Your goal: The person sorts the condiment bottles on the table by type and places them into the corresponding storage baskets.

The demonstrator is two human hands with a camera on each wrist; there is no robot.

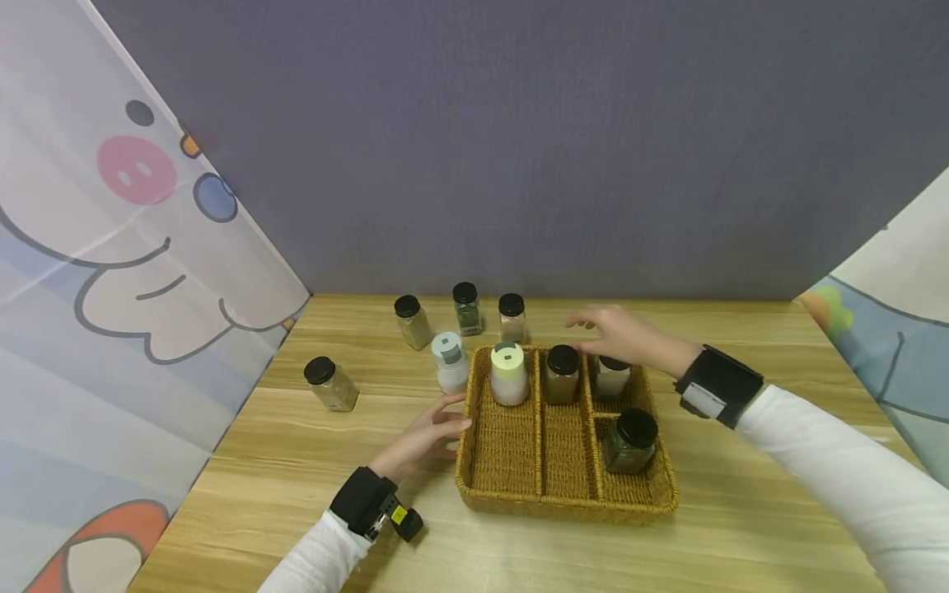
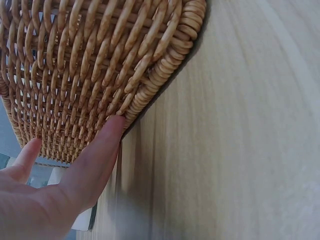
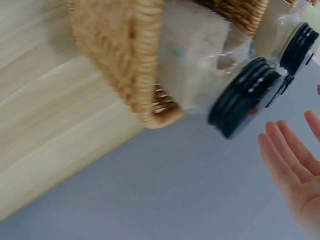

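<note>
A woven basket (image 1: 571,509) with compartments sits on the table. My left hand (image 1: 424,441) touches its left side; in the left wrist view one finger (image 2: 97,155) lies against the weave near the bottom edge. Over the basket's back right corner hovers my right hand (image 1: 614,336), fingers loosely extended and holding nothing. Just below it stands a black-lidded jar (image 1: 612,383) of pale contents, its lid partly covered by the hand in the head view. A brown jar (image 1: 562,385) occupies the middle compartment, a yellow-capped shaker (image 1: 509,384) the left, and a dark green jar (image 1: 626,455) the front right.
Left of the basket's back corner stands a white-capped shaker (image 1: 451,371). Behind are a tan jar (image 1: 414,328), a green-filled jar (image 1: 468,315) and a pale jar (image 1: 513,324). Another tan jar (image 1: 337,392) is farther left. A grey panel (image 1: 549,165) rises behind the table.
</note>
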